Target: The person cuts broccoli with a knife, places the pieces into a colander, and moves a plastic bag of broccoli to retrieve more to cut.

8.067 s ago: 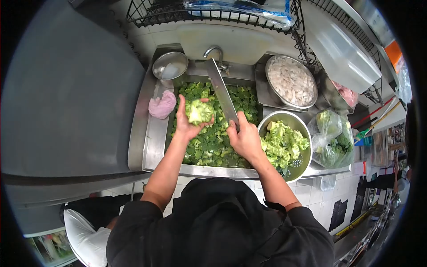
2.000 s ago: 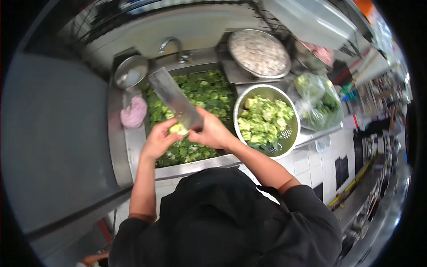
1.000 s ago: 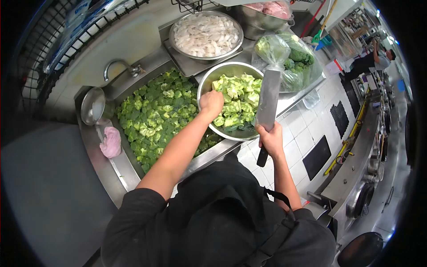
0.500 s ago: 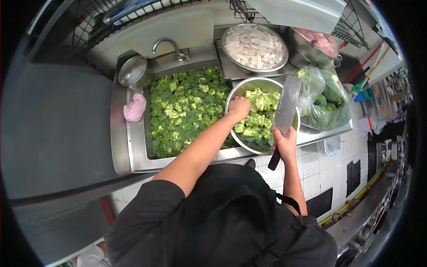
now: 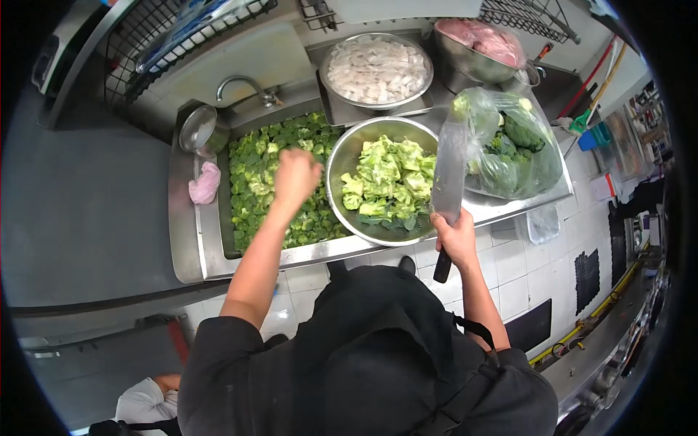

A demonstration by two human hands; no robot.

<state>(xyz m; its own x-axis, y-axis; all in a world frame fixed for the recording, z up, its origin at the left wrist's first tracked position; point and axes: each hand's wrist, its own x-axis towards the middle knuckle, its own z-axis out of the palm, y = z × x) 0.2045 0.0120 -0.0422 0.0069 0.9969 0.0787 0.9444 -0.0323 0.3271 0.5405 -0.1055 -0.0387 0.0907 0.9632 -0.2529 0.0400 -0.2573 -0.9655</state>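
My left hand is over a sink basin full of cut broccoli florets, its fingers curled together and slightly blurred. Whatever it may hold is hidden. My right hand grips a cleaver by its black handle, with the broad blade pointing up and away from me. Beside the blade, a steel bowl contains pale green broccoli stem pieces and leaves. A clear plastic bag with whole broccoli heads lies to the right of the cleaver.
Behind the bowl stands a colander-like bowl of pale sliced pieces, with a pot of pink meat to its right. A faucet, a small metal pot and a pink cloth are around the sink. Another person's sleeve shows at lower left.
My left hand has moved left, out of the steel bowl to above the broccoli in the sink. My right hand still holds the cleaver upright beside the bowl. The view has shifted slightly.
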